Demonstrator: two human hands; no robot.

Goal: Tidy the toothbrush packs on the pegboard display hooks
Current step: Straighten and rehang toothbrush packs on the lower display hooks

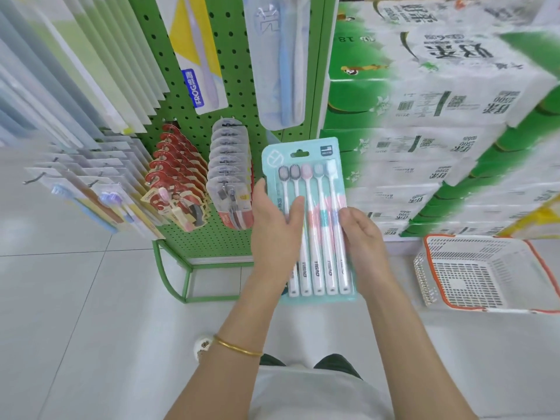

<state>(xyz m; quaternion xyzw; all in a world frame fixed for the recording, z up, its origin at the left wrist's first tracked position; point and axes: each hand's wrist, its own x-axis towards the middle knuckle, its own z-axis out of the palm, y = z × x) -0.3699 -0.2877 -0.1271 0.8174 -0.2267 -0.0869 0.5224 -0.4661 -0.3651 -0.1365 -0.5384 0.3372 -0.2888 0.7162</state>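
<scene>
Forearms out front, left hand (274,228) and right hand (365,237) both clamped on pack (315,183) sides, thumbs across its front.

Count taken: one blister pack (303,153) containing five toothbrushes (315,253), one pegboard (230,40), one basket (472,237), one bangle (236,348), two hands. Two large packs (278,56) hang uppermost. The red row (175,159) and clear row (227,159) overlap too closely to count.

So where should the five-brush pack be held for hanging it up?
Grip the five-brush pack by its long side edges, low down, from either side, as the left hand and right hand do. It is flat and upright with its hang slot at the top, which should stay free.
</scene>
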